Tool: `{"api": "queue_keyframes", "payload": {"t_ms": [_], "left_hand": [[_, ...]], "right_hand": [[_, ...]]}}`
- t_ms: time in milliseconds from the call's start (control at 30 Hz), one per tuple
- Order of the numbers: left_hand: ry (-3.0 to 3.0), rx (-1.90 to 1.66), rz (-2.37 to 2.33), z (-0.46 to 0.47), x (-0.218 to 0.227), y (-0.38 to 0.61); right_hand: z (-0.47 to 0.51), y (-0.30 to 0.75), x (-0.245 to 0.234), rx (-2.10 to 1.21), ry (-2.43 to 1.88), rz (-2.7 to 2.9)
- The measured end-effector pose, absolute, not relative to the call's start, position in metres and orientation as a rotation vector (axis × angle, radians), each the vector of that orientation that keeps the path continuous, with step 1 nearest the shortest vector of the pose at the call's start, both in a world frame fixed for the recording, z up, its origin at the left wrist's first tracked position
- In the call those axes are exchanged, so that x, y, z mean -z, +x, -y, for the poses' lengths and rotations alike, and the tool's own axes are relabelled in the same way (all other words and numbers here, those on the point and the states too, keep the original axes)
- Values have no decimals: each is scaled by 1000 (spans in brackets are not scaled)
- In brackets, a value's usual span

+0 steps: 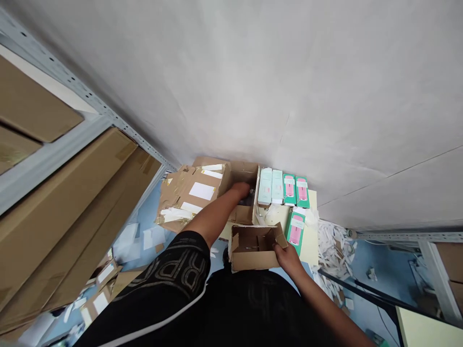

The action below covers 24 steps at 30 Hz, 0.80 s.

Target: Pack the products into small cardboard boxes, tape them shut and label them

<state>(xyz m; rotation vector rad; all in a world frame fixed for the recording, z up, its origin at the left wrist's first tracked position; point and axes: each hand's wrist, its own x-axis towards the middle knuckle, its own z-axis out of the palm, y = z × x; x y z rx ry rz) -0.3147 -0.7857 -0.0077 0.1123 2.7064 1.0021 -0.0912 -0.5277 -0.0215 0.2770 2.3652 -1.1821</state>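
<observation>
My left hand [241,191] reaches down into an open brown cardboard carton [243,171] against the wall; its fingers are hidden inside, around something dark. My right hand [285,254] grips the right edge of a smaller open cardboard box [253,246] held close to my body. Just right of the carton, several slim product boxes stand in a row: pale mint ones [270,187] and green ones with pink panels [295,191]. Another green and pink box [295,231] lies on a pale yellow surface [310,241] beside the small box.
Flattened cartons with white labels [191,195] lie left of the open carton. Large brown cartons [68,212] fill a metal shelf on the left. White paper scraps [334,248] litter the blue floor at right, by a shelf frame [430,270].
</observation>
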Motion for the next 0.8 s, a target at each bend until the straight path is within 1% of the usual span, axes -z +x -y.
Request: {"api": "queue_keyframes", "payload": {"t_ms": [100,200,300,400,567,700,800], "left_hand": [[98,-854,-2774,802,-21,-312],[75,-770,-2879,819,-54,-288],[44,-789,-3027,829,-83,-249],[-32,-903,-3132,832,-103,-211],[-118,-971,-3327,839,-110,-169],[-55,-1036,-3373,847,-106,-163],[36,-1123,-3363,848,-112,-164]], "right_hand": [[524,-97,20,1154,196,-2374],[519,-102,20,1143,126,-2375],[516,-106,19,1137,74,-2376],[517,-106,16,1102,43,-2389],[528,-98,4,1056,28,-2460],[542,-85,-2,1019,89,-2505],[554,-72,-5,1026,176,-2535]]}}
